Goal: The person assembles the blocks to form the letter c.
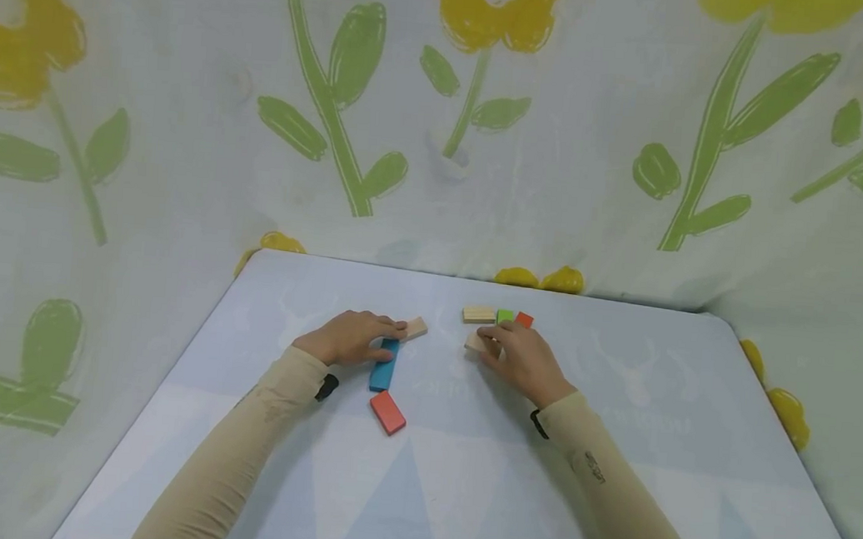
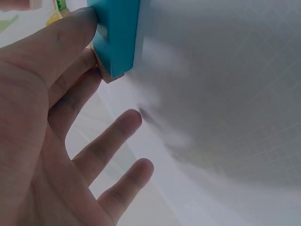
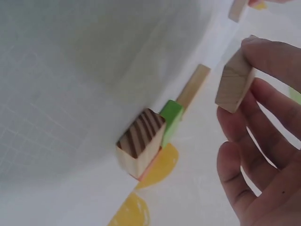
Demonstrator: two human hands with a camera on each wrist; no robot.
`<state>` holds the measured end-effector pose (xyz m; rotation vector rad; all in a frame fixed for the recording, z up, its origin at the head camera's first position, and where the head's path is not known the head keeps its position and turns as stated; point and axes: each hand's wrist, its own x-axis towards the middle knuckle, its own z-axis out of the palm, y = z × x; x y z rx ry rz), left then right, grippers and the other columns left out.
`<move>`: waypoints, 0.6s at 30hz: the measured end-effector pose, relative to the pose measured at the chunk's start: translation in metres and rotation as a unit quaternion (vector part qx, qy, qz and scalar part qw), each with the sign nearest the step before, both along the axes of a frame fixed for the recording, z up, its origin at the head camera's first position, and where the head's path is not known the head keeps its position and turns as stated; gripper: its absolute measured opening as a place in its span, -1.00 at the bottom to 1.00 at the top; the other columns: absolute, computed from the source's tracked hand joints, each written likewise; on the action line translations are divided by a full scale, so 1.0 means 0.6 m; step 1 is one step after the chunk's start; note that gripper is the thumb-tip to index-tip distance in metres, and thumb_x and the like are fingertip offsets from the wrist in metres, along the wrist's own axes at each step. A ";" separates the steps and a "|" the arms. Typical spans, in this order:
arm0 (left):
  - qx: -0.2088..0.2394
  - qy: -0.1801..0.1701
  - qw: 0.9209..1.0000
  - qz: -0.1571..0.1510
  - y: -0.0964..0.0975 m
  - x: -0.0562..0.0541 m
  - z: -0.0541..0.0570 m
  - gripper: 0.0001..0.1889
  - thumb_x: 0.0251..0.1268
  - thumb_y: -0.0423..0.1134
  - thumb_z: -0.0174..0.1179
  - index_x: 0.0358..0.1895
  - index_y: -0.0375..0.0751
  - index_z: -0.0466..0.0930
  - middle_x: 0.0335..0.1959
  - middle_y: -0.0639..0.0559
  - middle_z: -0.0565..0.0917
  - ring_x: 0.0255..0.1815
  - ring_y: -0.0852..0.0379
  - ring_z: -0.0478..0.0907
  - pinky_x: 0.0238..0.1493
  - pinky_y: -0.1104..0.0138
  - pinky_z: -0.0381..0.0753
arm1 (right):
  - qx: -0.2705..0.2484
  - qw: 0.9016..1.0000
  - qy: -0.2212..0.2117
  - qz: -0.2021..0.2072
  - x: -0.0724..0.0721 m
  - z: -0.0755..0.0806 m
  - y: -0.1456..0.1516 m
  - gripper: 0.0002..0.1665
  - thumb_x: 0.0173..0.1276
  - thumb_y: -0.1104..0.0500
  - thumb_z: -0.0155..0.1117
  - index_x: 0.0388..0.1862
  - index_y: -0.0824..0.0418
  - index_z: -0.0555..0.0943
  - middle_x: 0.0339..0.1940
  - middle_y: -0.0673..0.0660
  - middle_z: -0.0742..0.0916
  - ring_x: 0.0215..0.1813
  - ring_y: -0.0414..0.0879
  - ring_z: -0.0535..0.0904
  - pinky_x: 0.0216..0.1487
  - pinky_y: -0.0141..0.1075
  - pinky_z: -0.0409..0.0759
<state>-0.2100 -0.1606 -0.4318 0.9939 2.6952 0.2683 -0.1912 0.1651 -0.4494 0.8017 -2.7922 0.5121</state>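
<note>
My left hand (image 1: 355, 337) has its thumb against a blue block (image 1: 384, 366) and its fingertips at a plain wooden block (image 1: 416, 328) by the blue block's far end. In the left wrist view the thumb presses the blue block (image 2: 117, 40), two fingers touch the wooden block behind it, and the other fingers (image 2: 110, 146) are spread. My right hand (image 1: 526, 361) pinches another wooden block (image 3: 233, 82) between thumb and fingers. A red block (image 1: 388, 413) lies just nearer than the blue one.
Beyond my right hand lie a wooden block (image 1: 478, 314), a green block (image 1: 504, 315) and an orange-red block (image 1: 524, 319). A brown-striped block (image 3: 142, 134) shows beside the green one in the right wrist view. A flower-printed curtain (image 1: 542, 185) rises behind the table (image 1: 572, 513).
</note>
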 end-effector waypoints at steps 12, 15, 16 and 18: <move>0.000 -0.011 1.000 0.012 0.000 -0.002 -0.005 -0.46 0.47 -0.02 0.24 0.44 -0.05 0.48 0.48 0.03 0.43 0.42 -0.16 0.41 0.40 -0.04 0.39 | -0.046 0.998 0.022 0.032 0.039 0.015 -0.004 -0.60 0.28 0.11 0.53 0.09 0.12 0.73 -0.26 -0.07 0.70 -0.18 -0.11 0.62 -0.12 -0.21 0.64; 0.000 -0.012 1.000 0.014 0.002 -0.002 -0.004 -0.46 0.47 -0.02 0.25 0.44 -0.05 0.48 0.47 0.03 0.43 0.41 -0.16 0.42 0.39 -0.04 0.39 | -0.057 0.997 0.012 0.047 0.052 0.017 -0.009 -0.60 0.27 0.13 0.53 0.09 0.11 0.73 -0.24 -0.11 0.71 -0.16 -0.18 0.59 -0.10 -0.24 0.65; -0.001 -0.011 1.000 0.015 0.002 -0.002 -0.005 -0.46 0.46 -0.02 0.25 0.44 -0.04 0.48 0.47 0.03 0.43 0.41 -0.16 0.42 0.39 -0.04 0.40 | -0.061 0.997 0.011 0.054 0.056 0.017 -0.010 -0.60 0.27 0.13 0.53 0.09 0.11 0.73 -0.22 -0.11 0.71 -0.16 -0.19 0.59 -0.11 -0.25 0.65; -0.003 -0.010 1.000 0.015 0.002 -0.003 -0.005 -0.45 0.47 -0.01 0.25 0.45 -0.04 0.47 0.48 0.03 0.43 0.42 -0.15 0.41 0.40 -0.03 0.39 | -0.066 0.996 0.007 0.066 0.066 0.018 -0.013 -0.60 0.27 0.13 0.53 0.09 0.09 0.73 -0.20 -0.12 0.72 -0.18 -0.21 0.58 -0.13 -0.28 0.64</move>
